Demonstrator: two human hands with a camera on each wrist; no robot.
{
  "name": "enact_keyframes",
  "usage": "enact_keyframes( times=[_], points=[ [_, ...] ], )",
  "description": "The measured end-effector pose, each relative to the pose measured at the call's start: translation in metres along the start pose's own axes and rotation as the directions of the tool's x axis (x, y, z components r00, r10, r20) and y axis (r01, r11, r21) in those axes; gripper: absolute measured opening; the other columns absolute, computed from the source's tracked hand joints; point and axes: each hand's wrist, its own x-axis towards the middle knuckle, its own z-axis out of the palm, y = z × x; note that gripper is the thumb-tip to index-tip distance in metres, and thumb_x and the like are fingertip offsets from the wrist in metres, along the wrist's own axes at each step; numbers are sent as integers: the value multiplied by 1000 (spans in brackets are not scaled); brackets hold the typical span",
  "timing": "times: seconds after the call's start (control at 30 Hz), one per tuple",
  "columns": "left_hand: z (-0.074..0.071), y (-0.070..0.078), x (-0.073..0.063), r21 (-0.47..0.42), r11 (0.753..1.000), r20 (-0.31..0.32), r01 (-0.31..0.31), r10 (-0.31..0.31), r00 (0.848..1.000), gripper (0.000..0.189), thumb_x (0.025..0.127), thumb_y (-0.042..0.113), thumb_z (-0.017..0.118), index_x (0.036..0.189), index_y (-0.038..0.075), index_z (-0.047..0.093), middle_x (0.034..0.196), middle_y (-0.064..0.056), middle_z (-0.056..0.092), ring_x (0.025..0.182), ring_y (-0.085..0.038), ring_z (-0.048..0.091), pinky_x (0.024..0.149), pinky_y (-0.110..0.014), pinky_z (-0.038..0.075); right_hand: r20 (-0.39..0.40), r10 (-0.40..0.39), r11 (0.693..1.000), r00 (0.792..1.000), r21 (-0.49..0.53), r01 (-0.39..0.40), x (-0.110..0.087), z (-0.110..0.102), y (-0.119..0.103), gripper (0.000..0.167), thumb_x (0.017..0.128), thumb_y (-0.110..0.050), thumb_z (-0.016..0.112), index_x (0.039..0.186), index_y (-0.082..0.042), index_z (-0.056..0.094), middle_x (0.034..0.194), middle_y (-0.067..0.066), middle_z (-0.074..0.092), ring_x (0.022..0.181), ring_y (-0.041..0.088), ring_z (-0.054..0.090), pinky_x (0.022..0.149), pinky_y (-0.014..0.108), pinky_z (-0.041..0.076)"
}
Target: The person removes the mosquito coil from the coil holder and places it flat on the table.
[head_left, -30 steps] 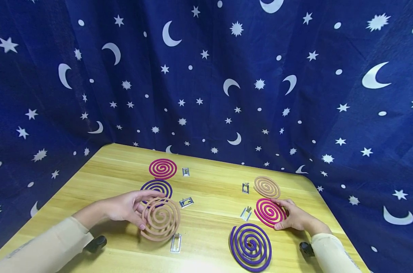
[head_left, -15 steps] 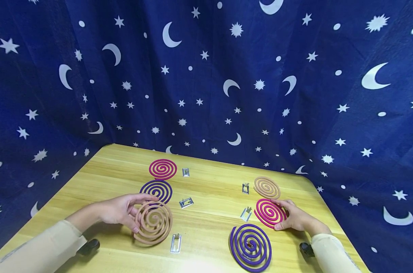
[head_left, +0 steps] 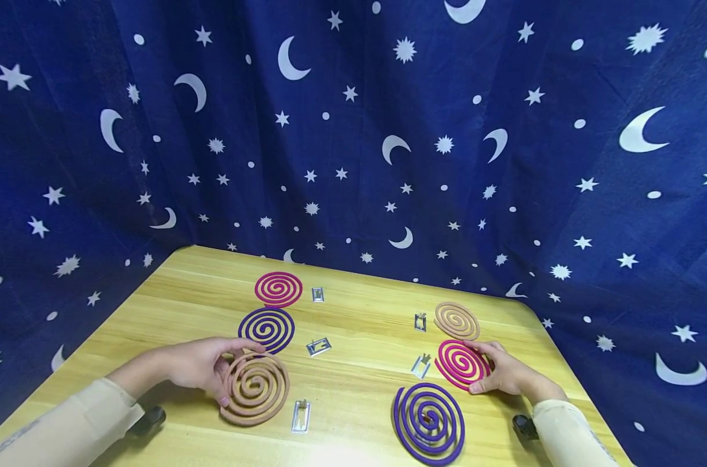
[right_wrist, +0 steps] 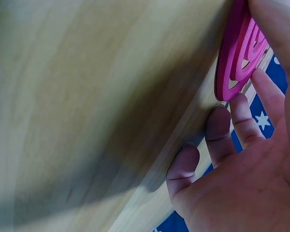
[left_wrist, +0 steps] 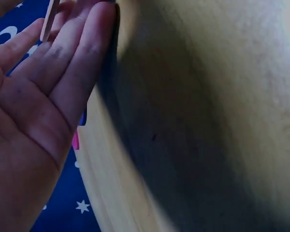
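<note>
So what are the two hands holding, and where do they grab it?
The left hand holds the tan coil by its left edge. The right hand grips the pink coil at its right rim.

Purple coil (head_left: pixel 429 423), starry backdrop (head_left: pixel 353 130)

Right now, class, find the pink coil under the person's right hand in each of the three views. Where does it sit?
Head: pink coil lies right of centre on the wooden table, right hand at its edge.
Left wrist: not in view.
Right wrist: top right corner, fingertips on its rim.
Shared landmark: the wooden table.
</note>
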Motion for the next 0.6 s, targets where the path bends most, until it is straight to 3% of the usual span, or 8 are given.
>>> enact_keyframes(
  times=[0.13,0.23,0.4,0.6],
  points=[
    [-3,3,-2,214,976,3,-40,40,999,88,70,0,89,146,3,45,101,-13,56,72,-16,63,60,-30,57,4,-1,1000,1000,3,1,0,-1,-1,100,63,-21,96,145,3,45,126,24,45,115,44,47,101,64,35],
    [-7,3,-4,344,935,19,-89,88,996,85,70,16,93,142,7,49,94,-6,59,73,-11,59,59,-26,53,3,-3,1000,1000,1,3,-1,-1,-2,99,63,-21,96,145,2,46,127,24,45,116,44,47,101,64,34],
    [-10,0,-6,471,870,44,-147,143,989,79,70,31,92,136,14,52,87,4,61,72,-8,56,59,-22,49,0,-9,1000,1000,-6,9,0,0,-1,100,62,-24,96,145,2,47,127,25,45,116,45,46,101,65,34],
    [-11,1,-8,545,829,33,-129,132,991,77,68,38,92,132,18,54,76,5,58,68,-4,53,59,-20,46,3,-3,1000,1000,-1,3,-1,0,-1,102,62,-25,96,146,2,46,126,25,45,115,44,46,101,64,34]
  ],
)
